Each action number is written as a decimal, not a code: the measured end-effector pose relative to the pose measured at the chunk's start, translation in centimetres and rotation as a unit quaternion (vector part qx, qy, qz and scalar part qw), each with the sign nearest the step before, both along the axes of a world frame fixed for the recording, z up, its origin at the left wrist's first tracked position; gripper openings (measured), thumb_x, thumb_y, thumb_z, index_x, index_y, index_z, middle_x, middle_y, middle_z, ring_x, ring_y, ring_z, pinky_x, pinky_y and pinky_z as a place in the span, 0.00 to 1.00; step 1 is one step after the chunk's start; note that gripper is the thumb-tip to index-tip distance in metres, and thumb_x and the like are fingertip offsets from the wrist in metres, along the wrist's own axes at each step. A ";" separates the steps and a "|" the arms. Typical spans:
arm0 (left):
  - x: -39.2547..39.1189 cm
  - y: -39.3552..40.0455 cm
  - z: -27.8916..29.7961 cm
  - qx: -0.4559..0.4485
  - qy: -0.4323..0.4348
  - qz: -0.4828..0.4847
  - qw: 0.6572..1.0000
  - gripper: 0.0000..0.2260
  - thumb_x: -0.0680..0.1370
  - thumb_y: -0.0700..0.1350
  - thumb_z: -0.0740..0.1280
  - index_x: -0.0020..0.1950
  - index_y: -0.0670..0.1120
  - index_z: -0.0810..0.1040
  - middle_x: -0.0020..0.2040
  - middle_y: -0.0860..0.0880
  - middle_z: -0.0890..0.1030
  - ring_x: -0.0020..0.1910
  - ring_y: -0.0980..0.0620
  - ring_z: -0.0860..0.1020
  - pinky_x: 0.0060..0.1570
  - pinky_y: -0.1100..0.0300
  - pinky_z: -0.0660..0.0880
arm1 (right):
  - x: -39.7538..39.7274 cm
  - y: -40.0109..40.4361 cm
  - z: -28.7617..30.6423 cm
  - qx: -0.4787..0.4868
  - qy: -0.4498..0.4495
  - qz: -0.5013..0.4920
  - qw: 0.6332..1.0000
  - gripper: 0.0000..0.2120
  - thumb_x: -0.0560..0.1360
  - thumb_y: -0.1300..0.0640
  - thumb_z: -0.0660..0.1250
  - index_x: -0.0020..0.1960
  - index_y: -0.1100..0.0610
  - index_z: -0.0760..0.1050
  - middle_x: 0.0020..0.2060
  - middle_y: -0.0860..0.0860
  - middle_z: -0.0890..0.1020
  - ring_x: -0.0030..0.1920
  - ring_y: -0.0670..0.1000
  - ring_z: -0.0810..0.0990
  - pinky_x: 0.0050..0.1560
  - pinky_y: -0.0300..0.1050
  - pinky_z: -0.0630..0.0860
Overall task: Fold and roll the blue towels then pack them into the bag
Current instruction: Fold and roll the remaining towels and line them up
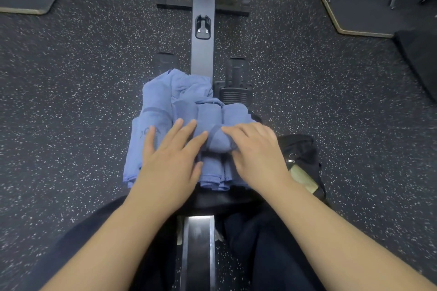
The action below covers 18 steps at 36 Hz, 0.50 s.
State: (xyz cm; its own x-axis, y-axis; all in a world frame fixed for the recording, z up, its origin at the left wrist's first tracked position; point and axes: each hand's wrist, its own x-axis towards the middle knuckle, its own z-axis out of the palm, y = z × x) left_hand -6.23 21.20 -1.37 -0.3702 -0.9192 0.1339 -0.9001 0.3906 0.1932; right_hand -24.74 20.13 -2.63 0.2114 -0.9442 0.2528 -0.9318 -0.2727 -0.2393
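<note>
Right now the left hand (171, 160) lies flat, fingers straight, on the blue towels (165, 111) heaped on the black seat (212, 198) — while the right hand (256, 151) curls its fingers over a rolled towel (218, 140) on top. Just right of the pile sits the black bag (305, 151) — unzipped, touching the right wrist.

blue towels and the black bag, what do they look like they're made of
Blue towels: thin woven cloth, probably cotton or microfibre, matte; they crease softly and show stitched hems at the near edge. Black bag: likely synthetic fabric such as nylon, matte and slumped, with a metal zipper pull that glints.
</note>
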 end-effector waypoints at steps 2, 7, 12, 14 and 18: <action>0.2 0.7 0.0 0.009 0.002 -0.002 1.000 0.25 0.68 0.43 0.75 0.65 0.47 0.78 0.67 0.44 0.76 0.67 0.41 0.74 0.61 0.31 0.63 | 0.1 0.8 0.2 0.014 0.001 -0.006 1.000 0.20 0.67 0.57 0.56 0.54 0.54 0.79 0.45 0.50 0.81 0.45 0.57 0.78 0.50 0.47 0.64; 0.3 2.3 0.5 0.036 -0.004 -0.006 0.999 0.23 0.69 0.46 0.67 0.65 0.47 0.77 0.67 0.44 0.76 0.65 0.43 0.75 0.58 0.34 0.69 | 0.6 2.8 0.8 0.033 0.003 -0.013 0.999 0.20 0.66 0.56 0.57 0.54 0.54 0.79 0.43 0.49 0.81 0.43 0.56 0.77 0.48 0.45 0.64; 0.0 3.4 0.8 0.051 -0.017 -0.005 0.999 0.32 0.61 0.45 0.81 0.64 0.46 0.78 0.66 0.43 0.76 0.62 0.43 0.78 0.53 0.33 0.71 | 0.9 3.5 1.0 0.070 0.004 -0.025 0.997 0.20 0.58 0.61 0.76 0.49 0.58 0.76 0.38 0.52 0.80 0.39 0.59 0.80 0.39 0.50 0.76; -0.3 3.8 0.9 0.058 -0.016 -0.010 0.998 0.31 0.60 0.45 0.81 0.63 0.46 0.79 0.66 0.43 0.77 0.62 0.42 0.78 0.52 0.34 0.72 | 0.9 3.3 0.9 0.087 0.011 -0.028 0.996 0.19 0.59 0.60 0.77 0.48 0.59 0.76 0.36 0.53 0.79 0.38 0.59 0.79 0.38 0.51 0.76; -0.5 4.0 0.6 0.073 -0.012 -0.011 0.997 0.31 0.60 0.45 0.81 0.62 0.47 0.79 0.66 0.43 0.77 0.62 0.39 0.77 0.52 0.35 0.73 | 0.8 2.9 0.8 0.113 0.027 -0.008 0.993 0.15 0.68 0.58 0.72 0.52 0.59 0.74 0.42 0.54 0.79 0.45 0.60 0.78 0.46 0.52 0.72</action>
State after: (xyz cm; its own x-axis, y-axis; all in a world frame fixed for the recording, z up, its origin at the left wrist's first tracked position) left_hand -6.72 25.21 -0.77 -0.3916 -0.9201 -0.0092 -0.8968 0.3794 0.2278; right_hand -23.90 23.04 -1.79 0.2038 -0.9787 0.0226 -0.9489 -0.2032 -0.2416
